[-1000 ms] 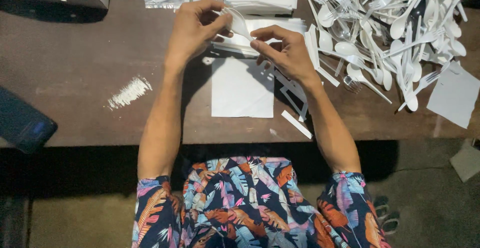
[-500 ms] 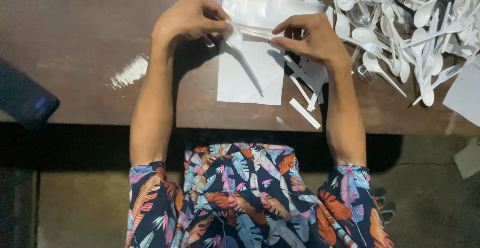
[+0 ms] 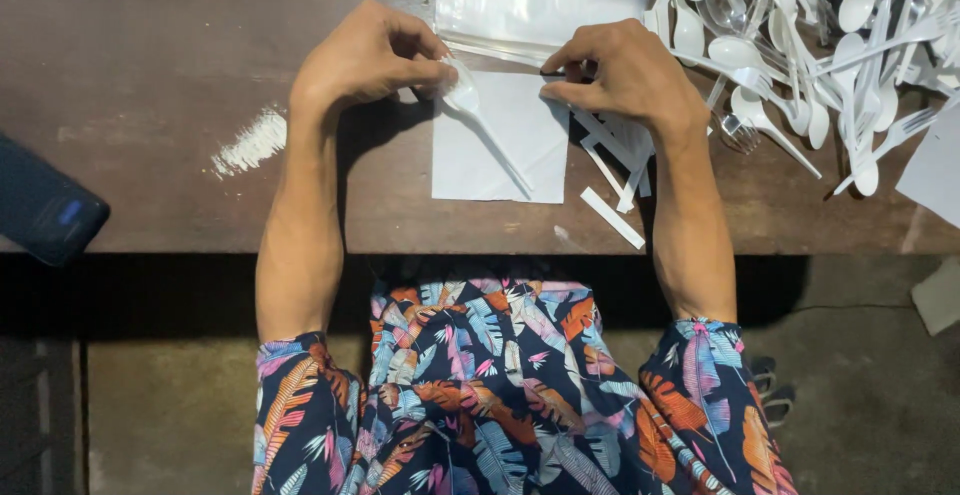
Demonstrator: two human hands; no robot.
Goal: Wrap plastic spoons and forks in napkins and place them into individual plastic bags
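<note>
My left hand pinches the bowl end of a white plastic spoon whose handle slants down across a white paper napkin lying flat on the brown table. My right hand rests with closed fingers on the napkin's upper right corner and on the edge of a clear plastic bag that lies just beyond. Whether the right hand grips the bag or the napkin is hard to tell.
A heap of white plastic spoons and forks covers the table's right side. Thin white paper strips lie by my right wrist. A dark phone sits at the left edge. A white smear marks the table.
The spoon has come down from between both hands onto the napkin, its handle now lying across it. Both hands have shifted slightly; the view has moved closer.
</note>
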